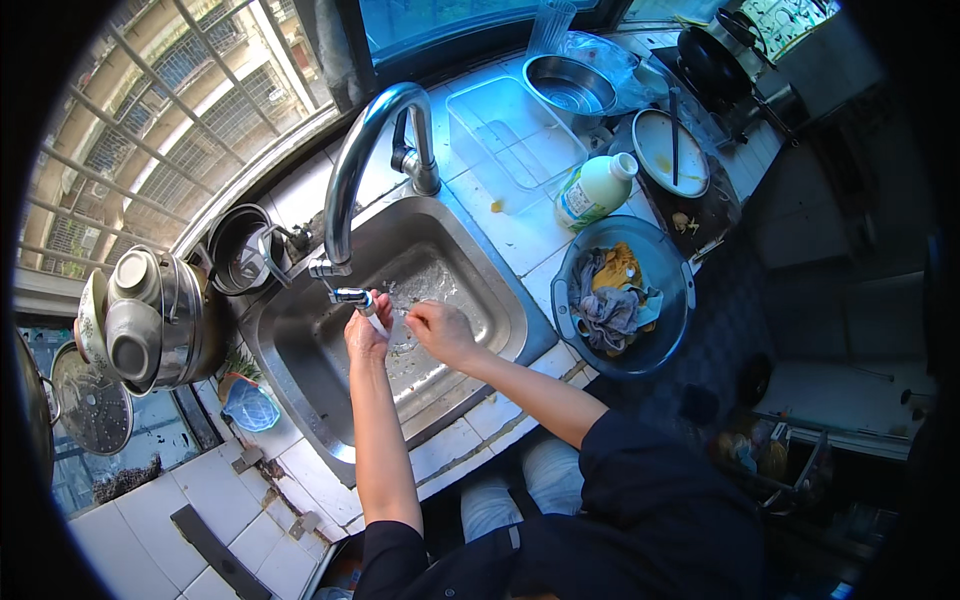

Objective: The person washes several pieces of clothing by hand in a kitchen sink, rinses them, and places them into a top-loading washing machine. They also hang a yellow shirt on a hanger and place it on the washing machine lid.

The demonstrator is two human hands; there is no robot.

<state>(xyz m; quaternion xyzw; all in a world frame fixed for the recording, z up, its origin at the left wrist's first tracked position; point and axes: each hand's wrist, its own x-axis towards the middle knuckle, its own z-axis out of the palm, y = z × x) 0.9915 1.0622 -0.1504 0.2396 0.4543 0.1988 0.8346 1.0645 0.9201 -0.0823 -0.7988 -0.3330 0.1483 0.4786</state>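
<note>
A stream of water runs from the swivel spout end (358, 298) of the chrome faucet (346, 165) onto my left hand (367, 328). That hand is wet, its palm turned toward the stream, and nothing shows in it. To its right, my right hand (441, 330) hovers over the basin with the fingers curled in. Whether anything is inside those fingers is hidden. Below both hands lies the stainless steel sink (487, 300), its floor wet and dotted with small scraps.
Right of the sink stand a blue plastic basin (660, 337) with cloths, a white-green bottle (596, 191), a clear plastic container (517, 135), a steel bowl (570, 86) and a dirty plate (667, 150). On the left are stacked pots and bowls (184, 322) and a dark pan (240, 251).
</note>
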